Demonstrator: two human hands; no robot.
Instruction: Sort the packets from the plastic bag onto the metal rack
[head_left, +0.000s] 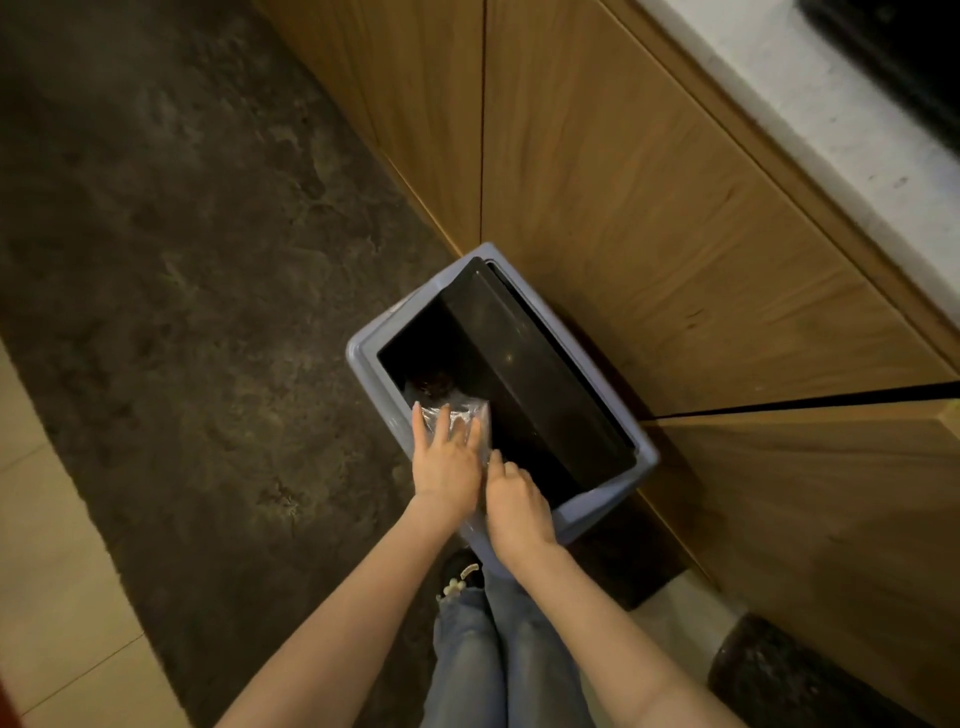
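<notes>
At floor level, against wooden cabinet fronts (649, 218): blue bin (363, 358) with black swing lid (535, 374) tipped open toward 2 o'clock; dark liner inside, contents dim, possibly a dark round item at 11 o'clock of the opening.

Item: clear plastic bag (475, 415), crumpled, empty-looking, lying over the bin's near rim at 6 o'clock of the opening, part inside, part trailing down outside between the wrists; no packets or metal rack in view.

Left hand (447, 462): fingers spread flat, pressing on the bag, not closed round it.

Right hand (517, 506): fingers curled over the bag's trailing part at the rim; grip likely a light pinch, underside hidden, so not certain.

Step judged in hand: disposal of the emptied bag, sorting apparently finished.

Handling notes: push with flat left palm toward 12 o'clock and downward, well clear of the lid's lower edge; feed the trailing tail in with the right before letting go, since thin film springs back and snags on rims; release only once nothing overhangs.

Edges and room: lid edge close at 2 o'clock, cabinet touching or just beside the bin beyond it, no room that way; dark mat (182, 260) wide open from 8 to 11 o'clock; own legs and a shoe (460, 574) directly at 6 o'clock, just beside the bin; withdrawal best straight back and up.
</notes>
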